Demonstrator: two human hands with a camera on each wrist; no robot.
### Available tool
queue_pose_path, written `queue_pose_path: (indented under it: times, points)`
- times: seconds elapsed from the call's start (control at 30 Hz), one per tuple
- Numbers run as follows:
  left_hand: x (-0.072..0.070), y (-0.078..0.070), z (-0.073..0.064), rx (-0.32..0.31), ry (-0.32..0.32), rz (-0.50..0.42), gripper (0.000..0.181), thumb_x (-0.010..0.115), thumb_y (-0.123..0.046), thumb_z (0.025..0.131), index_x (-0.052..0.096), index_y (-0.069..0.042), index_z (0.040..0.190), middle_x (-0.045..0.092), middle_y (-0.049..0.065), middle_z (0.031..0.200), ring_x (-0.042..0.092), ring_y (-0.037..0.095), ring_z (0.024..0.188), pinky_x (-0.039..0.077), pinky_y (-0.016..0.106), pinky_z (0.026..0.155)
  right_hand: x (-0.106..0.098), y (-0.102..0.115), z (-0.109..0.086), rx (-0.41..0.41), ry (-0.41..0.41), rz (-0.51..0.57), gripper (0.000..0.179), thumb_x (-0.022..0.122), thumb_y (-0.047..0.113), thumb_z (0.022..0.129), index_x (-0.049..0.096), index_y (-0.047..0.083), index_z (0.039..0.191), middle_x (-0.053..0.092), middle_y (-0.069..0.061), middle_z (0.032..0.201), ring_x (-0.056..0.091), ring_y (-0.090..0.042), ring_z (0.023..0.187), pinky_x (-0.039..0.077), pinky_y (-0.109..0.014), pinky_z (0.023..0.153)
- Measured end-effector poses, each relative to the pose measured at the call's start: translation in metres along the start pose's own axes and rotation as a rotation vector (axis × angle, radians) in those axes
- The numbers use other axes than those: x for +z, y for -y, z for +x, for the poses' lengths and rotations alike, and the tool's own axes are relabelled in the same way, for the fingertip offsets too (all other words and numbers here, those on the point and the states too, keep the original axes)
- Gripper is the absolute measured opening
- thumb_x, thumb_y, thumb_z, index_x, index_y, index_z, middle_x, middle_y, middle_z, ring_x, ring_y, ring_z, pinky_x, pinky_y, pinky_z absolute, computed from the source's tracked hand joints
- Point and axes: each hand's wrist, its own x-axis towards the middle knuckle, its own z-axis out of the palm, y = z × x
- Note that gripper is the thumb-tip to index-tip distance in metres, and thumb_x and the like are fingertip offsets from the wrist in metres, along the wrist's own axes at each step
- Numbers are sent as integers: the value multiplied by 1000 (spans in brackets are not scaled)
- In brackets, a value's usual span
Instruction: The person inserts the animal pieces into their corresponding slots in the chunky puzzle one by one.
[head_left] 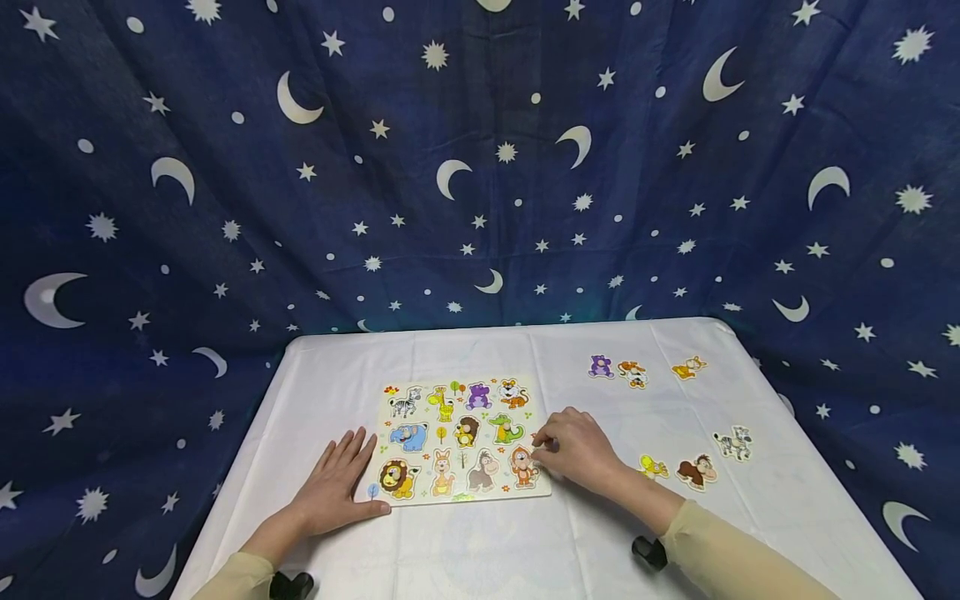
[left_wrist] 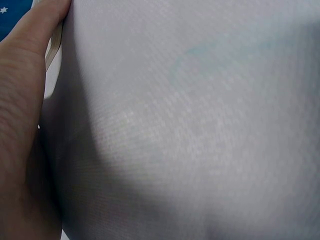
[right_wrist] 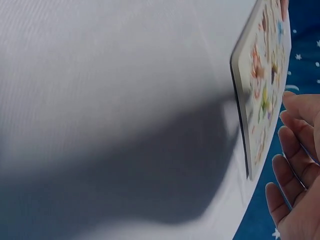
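Observation:
A wooden animal puzzle board (head_left: 465, 497) lies flat on the white-covered table. My left hand (head_left: 335, 486) rests with fingers spread at its left edge, the thumb by the lower left corner. Bent at the fingers, my right hand (head_left: 577, 447) hovers at the board's right edge, beside the orange monkey piece (head_left: 523, 468). In the right wrist view its fingers (right_wrist: 290, 145) are loosely curved with nothing between them. The lion piece (head_left: 397, 478), elephant piece (head_left: 408, 437), hedgehog piece (head_left: 466, 432) and crocodile piece (head_left: 506, 429) also sit in the board.
Loose pieces lie to the right: a purple hippo (head_left: 600, 367), a tiger (head_left: 633, 374), a kangaroo (head_left: 688, 367), a zebra (head_left: 733, 443), a gorilla (head_left: 697, 472), and a yellow giraffe (head_left: 653, 467) partly behind my right forearm. A dark blue starry curtain (head_left: 480, 208) hangs behind the table.

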Motion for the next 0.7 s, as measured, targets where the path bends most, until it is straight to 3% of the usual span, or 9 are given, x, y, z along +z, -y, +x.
queue_pose_path:
  times: [0.2,0.43,0.7]
  points:
    - [0,-1,0,0,0,0,121,65,-83,76,26,-9,163,18,18,169,11,38,155,6,57,124,-18,-14,-3,42,-22,13,10,87,28,81,80,23,86,61,19,80,52,-9,82,45,-38,82]
    - [-1,-2,0,-4,3,-1,121,65,-83,76,26,-9,163,17,18,169,11,38,155,6,58,124,-44,-37,-13,125,-66,11,12,86,27,82,81,20,90,60,18,79,56,-18,84,43,-38,76]
    - [-2,-1,0,-9,9,-1,120,64,-83,77,26,-8,163,17,18,169,11,38,155,6,58,124,-72,-62,-29,186,-96,-20,13,85,27,84,81,18,93,63,14,82,57,-21,91,43,-45,80]
